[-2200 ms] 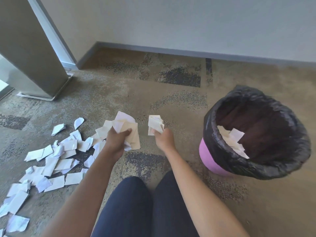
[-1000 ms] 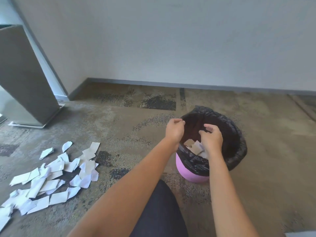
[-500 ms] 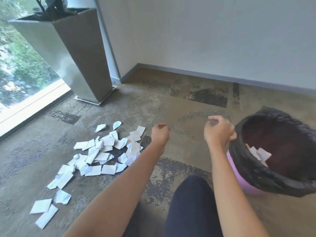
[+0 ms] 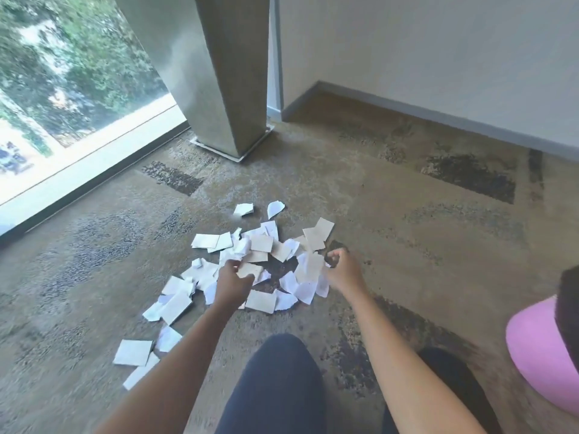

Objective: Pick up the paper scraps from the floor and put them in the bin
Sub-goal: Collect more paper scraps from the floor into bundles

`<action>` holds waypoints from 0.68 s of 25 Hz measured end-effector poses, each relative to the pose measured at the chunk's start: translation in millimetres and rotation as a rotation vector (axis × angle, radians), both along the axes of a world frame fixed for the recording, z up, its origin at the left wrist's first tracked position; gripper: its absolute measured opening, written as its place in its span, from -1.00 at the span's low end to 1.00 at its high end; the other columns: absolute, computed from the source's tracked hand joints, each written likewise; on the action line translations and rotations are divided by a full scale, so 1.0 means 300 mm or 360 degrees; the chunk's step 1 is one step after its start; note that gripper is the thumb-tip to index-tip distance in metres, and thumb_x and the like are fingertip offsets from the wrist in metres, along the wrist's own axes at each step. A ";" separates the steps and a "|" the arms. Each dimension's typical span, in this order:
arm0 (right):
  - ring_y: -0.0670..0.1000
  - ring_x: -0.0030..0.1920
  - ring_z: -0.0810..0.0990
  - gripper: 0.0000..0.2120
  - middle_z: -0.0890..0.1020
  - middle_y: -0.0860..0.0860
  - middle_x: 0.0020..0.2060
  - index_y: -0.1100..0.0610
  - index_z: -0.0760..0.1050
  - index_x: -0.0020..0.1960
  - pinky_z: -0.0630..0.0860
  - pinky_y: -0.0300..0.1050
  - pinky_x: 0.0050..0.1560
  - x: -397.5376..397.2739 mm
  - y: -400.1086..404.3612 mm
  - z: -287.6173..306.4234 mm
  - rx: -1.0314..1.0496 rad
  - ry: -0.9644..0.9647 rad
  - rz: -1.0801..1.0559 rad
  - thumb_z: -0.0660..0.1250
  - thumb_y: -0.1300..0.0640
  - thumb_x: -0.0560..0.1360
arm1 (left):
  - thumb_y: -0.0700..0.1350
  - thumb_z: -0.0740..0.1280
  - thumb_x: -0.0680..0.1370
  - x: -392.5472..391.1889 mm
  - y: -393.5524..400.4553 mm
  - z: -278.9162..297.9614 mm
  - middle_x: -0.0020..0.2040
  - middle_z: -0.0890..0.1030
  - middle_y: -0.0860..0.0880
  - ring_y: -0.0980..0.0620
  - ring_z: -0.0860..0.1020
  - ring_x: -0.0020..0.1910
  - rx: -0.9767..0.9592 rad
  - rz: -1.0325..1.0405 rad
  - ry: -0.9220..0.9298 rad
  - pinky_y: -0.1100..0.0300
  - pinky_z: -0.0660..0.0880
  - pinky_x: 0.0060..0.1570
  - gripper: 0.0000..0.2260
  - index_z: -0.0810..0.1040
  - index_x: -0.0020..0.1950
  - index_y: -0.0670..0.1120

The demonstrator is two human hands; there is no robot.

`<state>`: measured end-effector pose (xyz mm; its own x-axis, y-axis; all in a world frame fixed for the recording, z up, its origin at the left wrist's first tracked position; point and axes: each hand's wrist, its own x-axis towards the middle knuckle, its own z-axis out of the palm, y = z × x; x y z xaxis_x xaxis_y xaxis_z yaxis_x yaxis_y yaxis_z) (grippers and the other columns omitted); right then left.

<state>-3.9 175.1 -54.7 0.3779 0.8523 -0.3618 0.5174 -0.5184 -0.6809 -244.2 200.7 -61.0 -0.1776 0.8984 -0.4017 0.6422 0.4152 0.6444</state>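
Observation:
Several white and beige paper scraps [image 4: 260, 244] lie in a loose heap on the carpet in the middle of the head view. My left hand [image 4: 233, 285] rests on the heap's near side, its fingers closed around a beige scrap [image 4: 249, 270]. My right hand [image 4: 343, 270] is at the heap's right edge, its curled fingers pinching a pale scrap [image 4: 311, 266]. The pink bin [image 4: 539, 349] with its black liner [image 4: 568, 296] stands at the far right, cut off by the frame edge; its inside is hidden.
A tall grey planter [image 4: 232, 73] stands behind the heap in the corner, beside a floor-level window [image 4: 62, 89] on the left. The white wall [image 4: 438, 57] runs along the back. My dark-clad knee [image 4: 275, 386] is at the bottom centre.
Both hands dropped their scraps into the bin, came away empty, then swung left and down onto the heap on the floor. The view turned left, so the bin slid to the right edge.

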 end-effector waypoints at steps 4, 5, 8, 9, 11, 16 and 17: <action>0.10 0.37 0.34 -0.12 0.25 0.08 0.36 0.09 0.21 0.42 0.37 -0.14 0.07 -0.095 0.047 -0.113 -0.0252 -0.0085 0.0292 0.59 -0.02 0.25 | 0.13 0.60 0.26 -0.122 0.050 -0.082 0.48 0.16 -0.17 -0.26 0.20 0.45 -0.0156 -0.0871 0.0648 -0.15 0.35 0.35 0.02 0.09 0.55 -0.07; 0.11 0.48 0.17 0.03 0.14 0.09 0.42 0.07 0.11 0.45 0.34 -0.08 0.20 -0.110 0.056 -0.139 -0.0301 -0.0137 0.0399 0.62 -0.09 0.17 | 0.18 0.62 0.19 -0.128 0.059 -0.101 0.54 0.02 -0.16 -0.29 0.02 0.53 -0.0214 -0.1002 0.0692 -0.23 0.26 0.41 0.16 -0.03 0.58 -0.02; 0.24 0.55 -0.25 0.41 -0.23 0.10 0.55 -0.10 -0.24 0.51 0.08 0.25 0.46 -0.134 0.090 -0.202 -0.0444 -0.0347 0.0593 0.61 -0.32 -0.05 | 0.29 0.62 0.03 -0.121 0.101 -0.157 0.56 -0.33 -0.07 -0.31 -0.36 0.51 -0.0284 -0.1171 0.0794 -0.55 0.10 0.29 0.40 -0.30 0.56 0.12; 0.30 0.54 -0.25 0.46 -0.30 0.08 0.55 -0.16 -0.32 0.51 0.07 0.33 0.45 -0.136 0.109 -0.204 -0.0510 -0.0412 0.0614 0.58 -0.37 -0.08 | 0.31 0.62 -0.01 -0.112 0.123 -0.161 0.54 -0.40 -0.05 -0.31 -0.39 0.50 -0.0285 -0.1187 0.0835 -0.62 0.09 0.22 0.44 -0.35 0.55 0.14; 0.35 0.54 -0.20 0.50 -0.35 0.06 0.54 -0.17 -0.40 0.51 0.10 0.37 0.43 -0.138 0.142 -0.203 -0.0583 -0.0521 0.0674 0.57 -0.41 -0.07 | 0.34 0.61 -0.07 -0.092 0.163 -0.154 0.51 -0.48 -0.06 -0.33 -0.41 0.49 -0.0238 -0.1257 0.0957 -0.67 0.09 0.14 0.51 -0.42 0.53 0.14; 0.28 0.53 -0.07 0.35 -0.23 0.09 0.56 -0.07 -0.22 0.57 0.18 0.31 0.40 -0.192 0.148 -0.214 -0.0583 -0.0784 0.0949 0.61 -0.28 0.09 | 0.30 0.63 -0.11 -0.098 0.294 -0.181 0.45 -0.58 -0.07 -0.33 -0.43 0.47 -0.0216 -0.1424 0.1026 -0.64 0.06 0.20 0.57 -0.55 0.45 0.15; 0.27 0.50 0.01 0.28 -0.14 0.08 0.55 -0.07 -0.12 0.57 0.25 0.28 0.36 -0.197 0.136 -0.220 -0.0529 -0.0826 0.0963 0.60 -0.27 0.11 | 0.30 0.63 -0.14 -0.107 0.315 -0.195 0.45 -0.58 -0.08 -0.36 -0.40 0.47 -0.0224 -0.1445 0.0979 -0.59 0.08 0.27 0.58 -0.58 0.42 0.18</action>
<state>-63.0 216.0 -120.9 0.0799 0.8407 -0.5355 0.9724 -0.1840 -0.1437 -276.3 295.1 -119.6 0.3200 0.7490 -0.5801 0.9398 -0.3283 0.0945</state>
